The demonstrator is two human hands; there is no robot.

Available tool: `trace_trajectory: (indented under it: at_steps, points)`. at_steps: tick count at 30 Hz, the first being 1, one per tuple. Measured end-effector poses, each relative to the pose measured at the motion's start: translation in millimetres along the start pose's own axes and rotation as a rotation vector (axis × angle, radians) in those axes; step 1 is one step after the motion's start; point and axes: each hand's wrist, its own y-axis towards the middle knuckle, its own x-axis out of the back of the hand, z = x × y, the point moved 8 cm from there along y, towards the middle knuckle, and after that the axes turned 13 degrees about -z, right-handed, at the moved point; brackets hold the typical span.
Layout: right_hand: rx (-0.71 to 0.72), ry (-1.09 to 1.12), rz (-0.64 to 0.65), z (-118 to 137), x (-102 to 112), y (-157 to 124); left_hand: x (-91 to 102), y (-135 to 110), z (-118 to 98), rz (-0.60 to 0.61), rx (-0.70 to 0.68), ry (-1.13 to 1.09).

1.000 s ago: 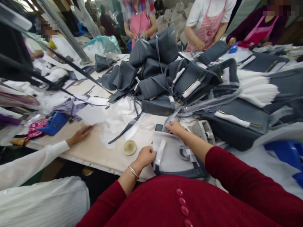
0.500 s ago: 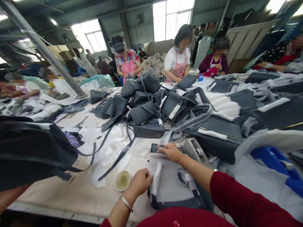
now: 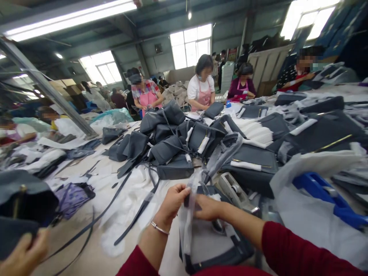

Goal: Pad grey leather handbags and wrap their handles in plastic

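A dark grey bag (image 3: 240, 249) lies in front of me with a pale sheet (image 3: 211, 245) over its face. Above its far-left corner, my left hand (image 3: 174, 200) pinches a strap wrapped in translucent plastic film (image 3: 190, 203). My right hand (image 3: 209, 207) comes in from the right and closes at the same strap; its fingertips are partly behind the film. From there the wrapped strap (image 3: 227, 151) runs up and away toward the bag pile. Close beyond my right hand stands a grey tape dispenser (image 3: 234, 189).
Many dark bags (image 3: 169, 149) are heaped mid-table. A blue tape dispenser (image 3: 319, 195) sits at right among white foam sheets (image 3: 293, 214). At left, a co-worker's hand (image 3: 31, 249) holds another bag (image 3: 23, 203) beside a purple patterned cloth (image 3: 73, 197). Several people work across the table.
My left hand has risen from the bag's edge to the strap. My right hand has drawn nearer and lower. The view has shifted, and the co-worker's bag at left has turned.
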Motion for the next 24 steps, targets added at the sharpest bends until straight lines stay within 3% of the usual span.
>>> trace_trajectory:
  at_steps: [4, 7, 9, 12, 15, 18, 20, 24]
  points:
    - [-0.321, 0.886, -0.173, 10.5, 45.6, 10.3, -4.1, -24.0, -22.2, 0.096, -0.191, 0.116]
    - [-0.396, 1.160, -0.423, 23.8, 89.3, 31.3, -6.4, -36.1, -38.0, 0.101, -0.381, 0.367]
    - [-0.364, 1.151, -0.573, 40.9, 116.8, 45.1, -0.4, -34.4, -43.5, 0.020, -0.471, 0.509]
    - [-0.230, 1.035, -0.637, 76.7, 142.4, 60.4, 19.3, -20.0, -41.9, -0.138, -0.495, 0.644]
    - [-0.120, 0.851, -0.641, 94.0, 147.8, 64.4, 44.3, -7.8, -45.1, -0.356, -0.528, 0.723]
    - [-0.043, 0.517, -0.639, 83.2, 138.0, 60.3, 63.0, -13.6, -56.2, -0.597, -0.536, 0.592]
    - [0.050, 0.255, -0.597, 72.0, 124.1, 55.5, 56.0, -17.6, -48.9, -0.508, -0.364, 0.350]
    - [0.306, -0.119, -0.377, 61.1, 82.6, 43.2, -16.0, -48.9, -15.1, 0.110, 0.225, -0.211]
